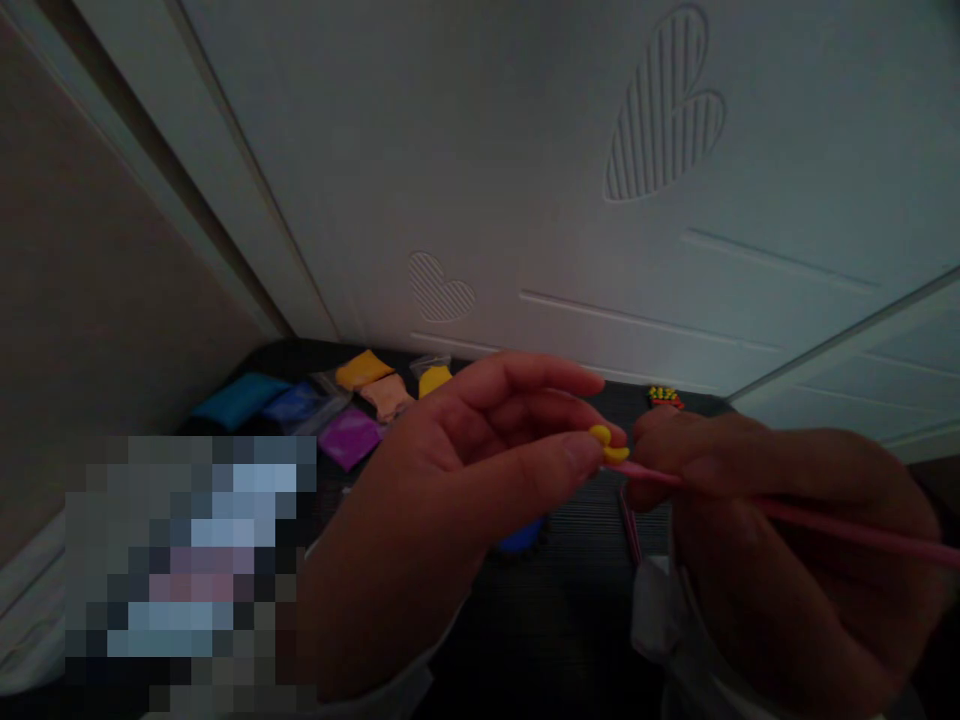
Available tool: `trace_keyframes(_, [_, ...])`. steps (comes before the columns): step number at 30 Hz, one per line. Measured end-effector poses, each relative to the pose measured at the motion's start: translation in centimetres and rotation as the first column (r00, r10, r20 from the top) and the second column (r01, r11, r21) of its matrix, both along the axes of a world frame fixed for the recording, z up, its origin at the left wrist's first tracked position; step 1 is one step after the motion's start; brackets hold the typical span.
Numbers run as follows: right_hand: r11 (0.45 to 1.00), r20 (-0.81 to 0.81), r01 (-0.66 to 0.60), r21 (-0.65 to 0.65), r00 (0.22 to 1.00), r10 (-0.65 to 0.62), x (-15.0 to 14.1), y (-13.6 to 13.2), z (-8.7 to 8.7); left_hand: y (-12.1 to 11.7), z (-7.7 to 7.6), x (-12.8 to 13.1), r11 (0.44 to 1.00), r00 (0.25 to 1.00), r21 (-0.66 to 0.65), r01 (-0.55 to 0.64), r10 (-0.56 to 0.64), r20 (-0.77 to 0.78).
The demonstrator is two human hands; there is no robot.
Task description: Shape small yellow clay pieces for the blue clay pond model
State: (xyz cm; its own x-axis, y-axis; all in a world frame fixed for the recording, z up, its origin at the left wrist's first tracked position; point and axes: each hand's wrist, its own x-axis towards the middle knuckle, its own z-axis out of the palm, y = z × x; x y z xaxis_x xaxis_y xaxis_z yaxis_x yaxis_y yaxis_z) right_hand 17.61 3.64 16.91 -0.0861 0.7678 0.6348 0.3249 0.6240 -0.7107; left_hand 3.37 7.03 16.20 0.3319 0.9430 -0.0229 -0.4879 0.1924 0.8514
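Observation:
Between the thumb and fingers of my left hand [480, 450] is a small yellow clay piece [615, 454], made of a round ball and a curved part below it. My right hand [780, 510] grips a thin pink modelling tool [832, 533] like a pen. The tool's flat tip touches or nearly touches the underside of the yellow piece; the exact contact is too small to tell. Both hands are raised above the dark table.
On the dark table [577, 600] lie clay packets: a purple one [350, 437], an orange one [364, 369] and several others. A small yellow-and-red item [664, 398] sits at the back. A blue thing [521, 535] is partly hidden under my left hand. White panels [525, 180] stand behind.

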Motion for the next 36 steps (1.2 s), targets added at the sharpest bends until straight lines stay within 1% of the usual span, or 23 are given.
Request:
trace_keyframes(3, [0.999,-0.031,0.024,0.027,0.999,-0.023,0.0,0.0,0.0,0.0,0.0,-0.1,1.000,1.000,0.007,0.004,-0.004,0.013])
trace_keyframes(9, [1.000,-0.032,0.019,0.011,0.999,-0.019,-0.1,0.1,-0.2,0.2,-0.1,0.1,1.000,0.999,-0.003,-0.001,0.001,0.043])
trace_keyframes(13, [0.997,-0.048,0.039,0.067,0.998,-0.036,-0.2,0.3,-0.7,0.5,-0.3,0.0,1.000,0.999,0.026,-0.001,0.000,0.032])
trace_keyframes(15, [0.995,-0.062,0.035,0.094,0.998,-0.029,0.1,0.3,-0.9,0.8,-0.5,-0.1,1.000,0.999,0.019,0.014,-0.014,0.038])
trace_keyframes(17, [0.992,-0.079,0.060,0.115,0.996,-0.051,0.8,0.2,-1.1,0.9,-0.6,0.0,0.999,0.998,-0.009,0.030,-0.030,0.061])
trace_keyframes(19, [0.988,-0.031,0.113,0.107,0.993,-0.110,2.1,-0.1,-1.3,1.0,-0.8,0.1,0.998,0.996,-0.052,0.036,-0.031,0.084])
trace_keyframes(20, [0.987,0.038,0.137,0.085,0.989,-0.140,2.9,-0.4,-1.5,1.1,-0.8,0.3,0.997,0.995,-0.069,0.037,-0.031,0.092])
trace_keyframes(21, [0.986,0.145,0.156,0.051,0.976,-0.162,4.0,-0.6,-1.8,1.0,-0.8,0.4,0.996,0.995,-0.082,0.039,-0.031,0.095])
trace_keyframes(22, [0.986,0.276,0.166,0.016,0.947,-0.164,5.1,-0.9,-2.3,1.0,-0.9,0.5,0.995,0.995,-0.090,0.040,-0.031,0.095])
trace_keyframes(23, [0.986,0.423,0.163,-0.033,0.896,-0.134,6.4,-1.2,-2.9,0.9,-0.9,0.7,0.995,0.995,-0.088,0.045,-0.037,0.093])
trace_keyframes(24, [0.984,0.541,0.176,-0.034,0.831,-0.130,7.7,-1.5,-3.8,0.8,-0.9,0.9,0.995,0.995,-0.083,0.051,-0.044,0.086])
trace_keyframes(25, [0.986,0.650,0.167,-0.019,0.751,-0.115,9.1,-1.8,-4.8,0.6,-1.0,1.2,0.995,0.996,-0.077,0.057,-0.051,0.073])
trace_keyframes(26, [0.983,0.745,0.183,-0.013,0.657,-0.112,10.5,-2.2,-6.0,0.5,-1.1,1.4,0.996,0.997,-0.067,0.058,-0.055,0.056])
trace_keyframes(27, [0.983,0.828,0.183,0.008,0.550,-0.109,11.8,-2.7,-7.3,0.3,-1.3,1.6,0.997,0.998,-0.054,0.056,-0.054,0.034])
trace_keyframes(28, [0.981,0.854,0.196,0.007,0.509,-0.108,13.0,-3.1,-8.7,0.1,-1.5,1.8,0.998,0.999,-0.036,0.051,-0.050,0.008])
trace_keyframes(30, [0.978,0.880,0.210,-0.001,0.465,-0.099,15.1,-4.0,-11.1,-0.4,-2.0,2.1,0.999,0.997,-0.015,0.040,-0.041,-0.064])
trace_keyframes(32, [0.971,0.902,0.241,-0.009,0.421,-0.096,16.4,-4.9,-13.1,-0.9,-2.7,2.0,0.999,0.989,-0.037,0.039,-0.044,-0.141])
trace_keyframes(34, [0.965,0.920,0.263,-0.020,0.382,-0.085,17.1,-5.5,-14.4,-1.6,-3.6,1.6,0.994,0.978,-0.104,0.021,-0.042,-0.203])
trace_keyframes(36, [0.963,0.933,0.269,-0.033,0.352,-0.067,17.4,-5.7,-15.2,-2.5,-5.0,0.9,0.987,0.964,-0.157,-0.036,-0.007,-0.264])
